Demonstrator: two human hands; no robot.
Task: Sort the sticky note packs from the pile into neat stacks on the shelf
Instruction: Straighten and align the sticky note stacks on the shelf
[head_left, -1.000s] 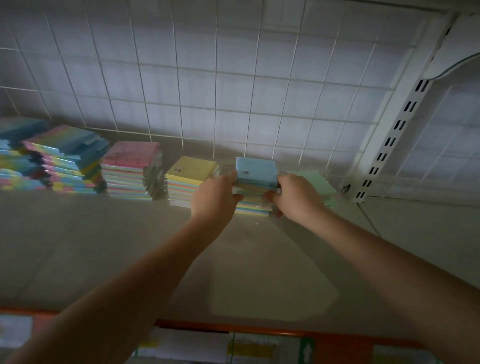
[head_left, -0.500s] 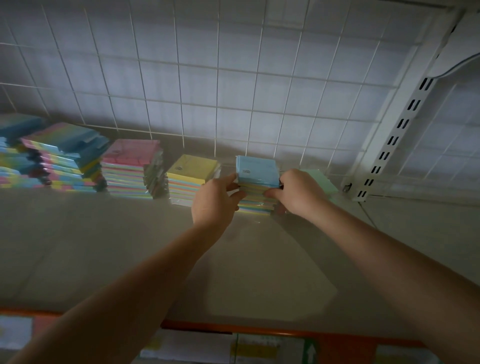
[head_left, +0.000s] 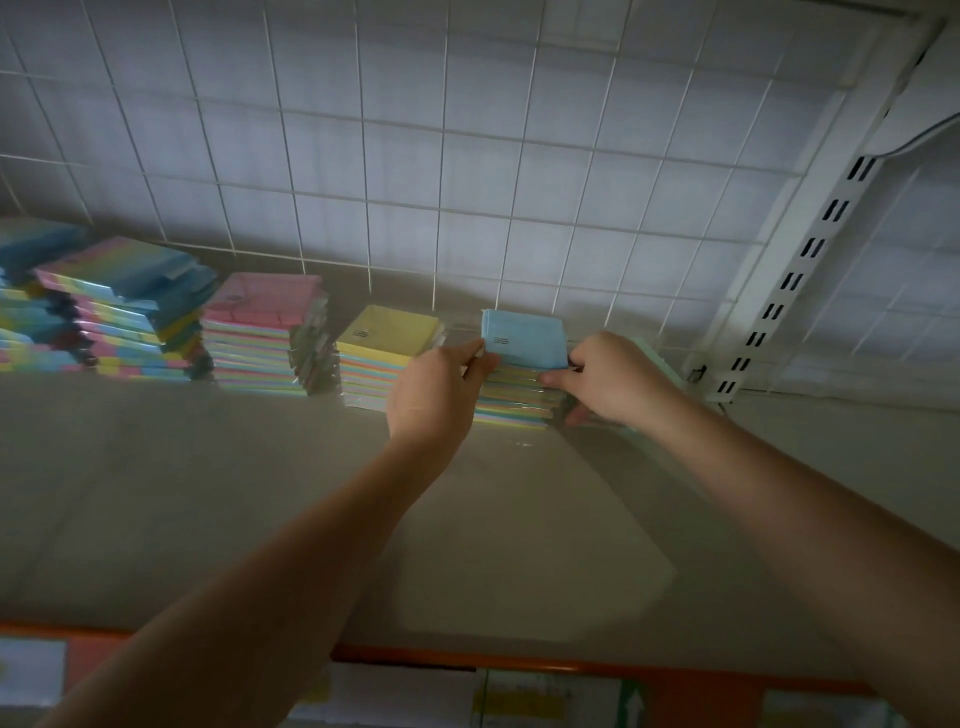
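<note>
A stack of sticky note packs with a blue pack on top (head_left: 524, 340) stands near the back of the beige shelf (head_left: 260, 493). My left hand (head_left: 434, 387) holds the stack's left side, thumb at the blue pack's corner. My right hand (head_left: 615, 376) grips the right side, fingers curled against the packs. To the left stand a yellow-topped stack (head_left: 387, 345), a pink-topped stack (head_left: 265, 332) and taller, untidy rainbow piles (head_left: 124, 312). A green pack (head_left: 657, 358) shows partly behind my right hand.
A white wire grid (head_left: 441, 156) backs the shelf. A slotted white upright (head_left: 795, 270) rises at the right. An orange strip (head_left: 571, 665) edges the shelf front, with labels below it.
The blue-topped stack has slid a little farther back on the shelf between both hands. My thumbs now lie at the top pack's corners.
</note>
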